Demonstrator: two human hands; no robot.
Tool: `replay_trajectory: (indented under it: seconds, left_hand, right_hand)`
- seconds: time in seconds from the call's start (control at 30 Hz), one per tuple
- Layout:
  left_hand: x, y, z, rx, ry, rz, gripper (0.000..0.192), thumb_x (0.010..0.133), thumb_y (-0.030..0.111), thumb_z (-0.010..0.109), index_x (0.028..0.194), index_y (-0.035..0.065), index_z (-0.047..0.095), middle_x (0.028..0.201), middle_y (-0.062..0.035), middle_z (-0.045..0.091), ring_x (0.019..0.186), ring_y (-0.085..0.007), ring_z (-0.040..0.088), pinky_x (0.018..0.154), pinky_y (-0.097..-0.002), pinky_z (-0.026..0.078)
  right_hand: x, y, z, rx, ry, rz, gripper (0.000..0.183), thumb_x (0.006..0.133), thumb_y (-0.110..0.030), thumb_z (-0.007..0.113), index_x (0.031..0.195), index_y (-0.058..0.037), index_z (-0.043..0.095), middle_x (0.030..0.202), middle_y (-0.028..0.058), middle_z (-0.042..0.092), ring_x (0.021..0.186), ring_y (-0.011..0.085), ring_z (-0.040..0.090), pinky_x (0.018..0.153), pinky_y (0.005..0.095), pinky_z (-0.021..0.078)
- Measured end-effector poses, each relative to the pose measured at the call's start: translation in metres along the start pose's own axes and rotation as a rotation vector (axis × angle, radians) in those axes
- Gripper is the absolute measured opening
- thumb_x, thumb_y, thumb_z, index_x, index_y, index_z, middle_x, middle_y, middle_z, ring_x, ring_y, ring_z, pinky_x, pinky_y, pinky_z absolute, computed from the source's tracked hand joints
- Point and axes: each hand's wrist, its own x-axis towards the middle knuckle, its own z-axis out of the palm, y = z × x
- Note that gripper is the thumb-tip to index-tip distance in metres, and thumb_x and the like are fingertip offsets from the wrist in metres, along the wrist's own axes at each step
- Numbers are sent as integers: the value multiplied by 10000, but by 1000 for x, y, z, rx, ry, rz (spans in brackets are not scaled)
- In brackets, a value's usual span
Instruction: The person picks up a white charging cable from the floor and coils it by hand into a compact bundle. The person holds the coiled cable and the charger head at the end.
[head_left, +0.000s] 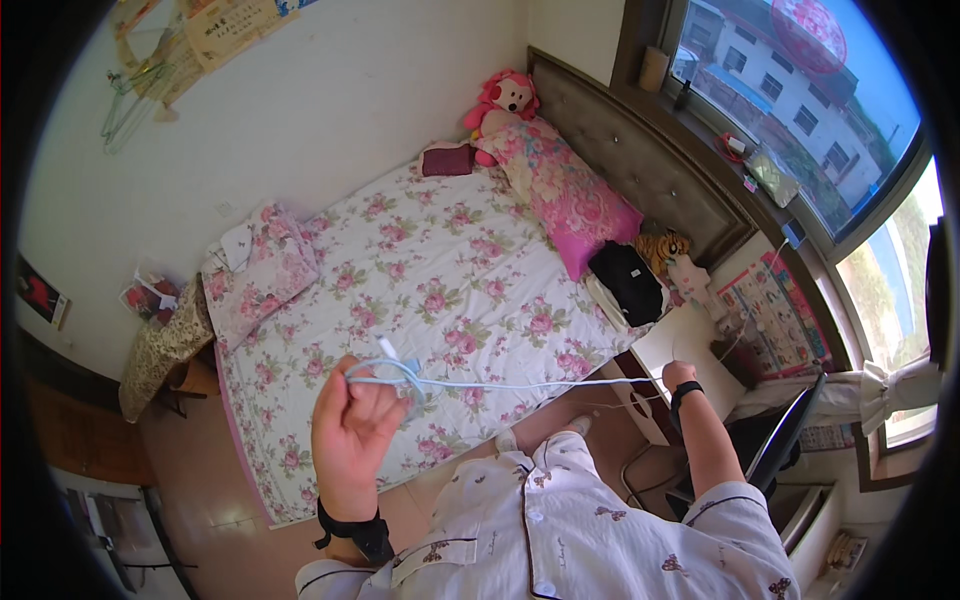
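Note:
A pale blue charging cable (525, 385) runs taut, nearly level in the picture, between my two hands. My left hand (352, 431) is closed on one end of it, palm side up, with a few loops around the fingers. From these loops stick out a white plug (386, 346) and a small blue piece (412, 366). My right hand (679, 377) is shut on the cable farther along, near the bedside cabinet. A thin strand hangs from that hand, and its far end is hard to make out. Both wrists wear black bands.
Before me is a bed with a floral sheet (442, 300), a pink pillow (562, 195) and folded black clothing (628, 281). A white-topped cabinet (694, 337) stands by the headboard (630, 135). At right are a dark monitor-like panel (787, 439) and a windowsill (724, 161) with small items.

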Motion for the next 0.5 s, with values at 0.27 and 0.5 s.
replay_trajectory:
  seconds: [0.27, 0.5]
  left_hand:
    - [-1, -18, 5, 104, -75, -70, 255, 977, 289, 410, 955, 70, 540, 536, 59, 250, 525, -81, 282, 574, -262, 326]
    - [5, -58, 0, 91, 47, -214, 223, 969, 226, 411, 991, 52, 550, 588, 21, 354, 601, -125, 392, 644, -291, 390]
  right_hand:
    - [-65, -83, -56, 597, 136, -987, 434, 817, -106, 538, 1251, -115, 522, 1180, 113, 573, 1058, 290, 569, 884, 389, 456]
    - [-253, -127, -241, 1663, -261, -1410, 305, 983, -213, 410, 1227, -64, 515, 1058, 79, 584, 1015, 157, 528, 917, 315, 391]
